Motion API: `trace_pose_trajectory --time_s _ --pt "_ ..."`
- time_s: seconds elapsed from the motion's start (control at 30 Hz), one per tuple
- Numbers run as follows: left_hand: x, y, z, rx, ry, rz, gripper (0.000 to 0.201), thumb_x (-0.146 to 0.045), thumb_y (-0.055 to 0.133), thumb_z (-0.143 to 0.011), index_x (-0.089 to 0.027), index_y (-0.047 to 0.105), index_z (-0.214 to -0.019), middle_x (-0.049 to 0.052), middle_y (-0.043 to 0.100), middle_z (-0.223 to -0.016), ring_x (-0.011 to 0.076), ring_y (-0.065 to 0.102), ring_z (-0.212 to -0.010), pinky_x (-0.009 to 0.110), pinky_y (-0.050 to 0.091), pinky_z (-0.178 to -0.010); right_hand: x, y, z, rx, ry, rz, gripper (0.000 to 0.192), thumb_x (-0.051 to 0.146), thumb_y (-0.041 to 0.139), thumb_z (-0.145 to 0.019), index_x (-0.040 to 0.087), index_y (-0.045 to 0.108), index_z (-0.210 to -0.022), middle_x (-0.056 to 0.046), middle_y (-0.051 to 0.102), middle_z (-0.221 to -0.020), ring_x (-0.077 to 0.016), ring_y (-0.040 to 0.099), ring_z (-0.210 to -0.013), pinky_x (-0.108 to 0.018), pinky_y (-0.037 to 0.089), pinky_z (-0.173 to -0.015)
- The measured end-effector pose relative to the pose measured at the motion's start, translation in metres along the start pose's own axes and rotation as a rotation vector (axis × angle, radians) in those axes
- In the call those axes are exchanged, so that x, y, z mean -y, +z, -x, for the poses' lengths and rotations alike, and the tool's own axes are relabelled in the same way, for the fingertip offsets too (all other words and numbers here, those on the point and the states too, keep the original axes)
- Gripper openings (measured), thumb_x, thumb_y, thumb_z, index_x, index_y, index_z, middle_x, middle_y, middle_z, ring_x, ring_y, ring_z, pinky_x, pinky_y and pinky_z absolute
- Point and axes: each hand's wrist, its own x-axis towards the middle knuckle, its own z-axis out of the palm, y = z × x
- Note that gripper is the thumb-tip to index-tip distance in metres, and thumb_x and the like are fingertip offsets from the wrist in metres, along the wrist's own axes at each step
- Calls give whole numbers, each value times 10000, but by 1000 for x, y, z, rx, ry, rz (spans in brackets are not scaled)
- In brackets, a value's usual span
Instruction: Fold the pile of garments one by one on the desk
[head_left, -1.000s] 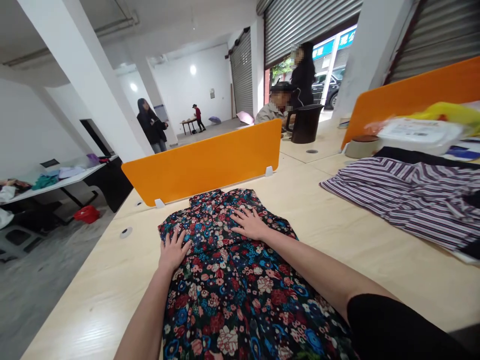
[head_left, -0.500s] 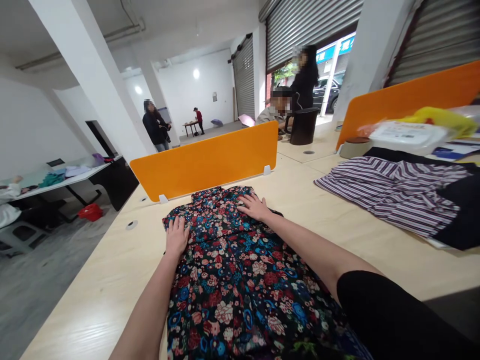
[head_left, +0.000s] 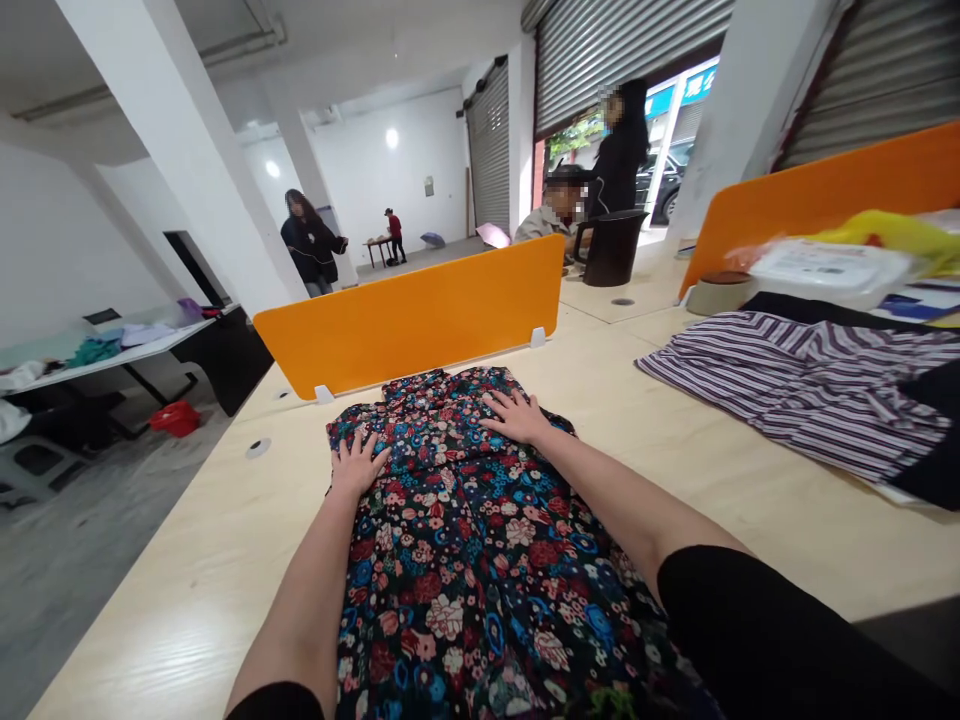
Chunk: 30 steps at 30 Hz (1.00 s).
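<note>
Cloth (head_left: pixel 442 540) printed with flowers lies on the table (head_left: pixel 225 560), from the frame's centre down to its lower edge. The left hand (head_left: pixel 355 465) and right hand (head_left: pixel 517 418) rest on it, fingers spread wide; striped clothing (head_left: pixel 795 380) lies at right.

Plain black sleeves (head_left: pixel 765 625) end near the elbows in curved edges, leaving forearms (head_left: pixel 607 490) and hands (head_left: pixel 516 416) bare
</note>
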Motion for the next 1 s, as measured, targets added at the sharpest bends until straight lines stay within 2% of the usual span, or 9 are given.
trace_pose_trajectory --time_s 0.1,0.2,0.37,0.57,0.67,0.77,0.87,0.93,1.0 --pt "-7 -14 20 -31 -6 -7 649 -586 264 -901 -242 344 -1445 97 256 -1551 375 205 -1404 602 215 -1081 7 -7 4 30 52 11 749 732 211 -854 333 268 -1486 -23 192 -1569 -399 116 -1412 -696 74 -1064" --pt "-8 -22 64 -80 93 20 613 -543 259 -924 -233 332 -1447 82 240 -1558 339 177 -1416 562 230 -1097 11 -11 25 -7 36 5 789 748 237 -842 306 252 -1495 -50 194 -1567 -400 99 -1415 -703 73 -1061" --pt "6 -11 141 -14 216 26 617 -568 320 -909 -290 303 -1460 62 253 -1554 347 176 -1416 591 213 -1095 6 -2 86 3 -131 -7 771 751 243 -843 325 274 -1485 -38 206 -1565 -368 103 -1423 -676 75 -1083" --pt "12 -7 156 40 154 63 580 -501 310 -929 -248 328 -1450 90 269 -1546 349 203 -1409 619 230 -1079 9 -12 117 60 -121 14 730 699 243 -879 304 256 -1493 -48 192 -1569 -367 117 -1422 -673 103 -1083" --pt "17 -13 178 -149 145 162 576 -500 359 -916 -191 392 -1400 146 358 -1488 336 286 -1370 575 289 -1071 10 -17 146 -21 -239 17 701 686 284 -882 328 267 -1485 -32 202 -1566 -363 118 -1424 -676 108 -1079" --pt "16 -16 226 -424 148 301 491 -484 425 -901 -129 518 -1226 174 551 -1244 279 480 -1190 441 393 -1015 3 -16 189 -70 -373 -6 619 650 341 -894 323 411 -1416 -51 305 -1529 -360 206 -1403 -676 132 -1073" --pt "7 -12 284 -611 34 428 297 -452 515 -866 -171 577 -942 80 605 -904 209 574 -893 334 462 -844 -8 -20 235 -239 -333 -172 514 565 378 -924 253 549 -1295 -110 446 -1439 -332 352 -1342 -622 239 -1067" --pt "1 -9 318 -679 -172 498 245 -444 545 -844 -201 549 -809 28 564 -786 178 552 -768 308 447 -765 -15 -27 268 -487 -220 -359 415 494 421 -933 216 617 -1170 -126 586 -1276 -284 503 -1216 -506 372 -1024" --pt "-3 -4 343 -641 -424 593 271 -474 564 -813 -210 539 -755 5 545 -742 167 531 -717 313 433 -735 -19 -33 304 -708 -56 -512 287 428 482 -920 207 656 -976 -91 676 -1007 -228 620 -978 -380 479 -883"
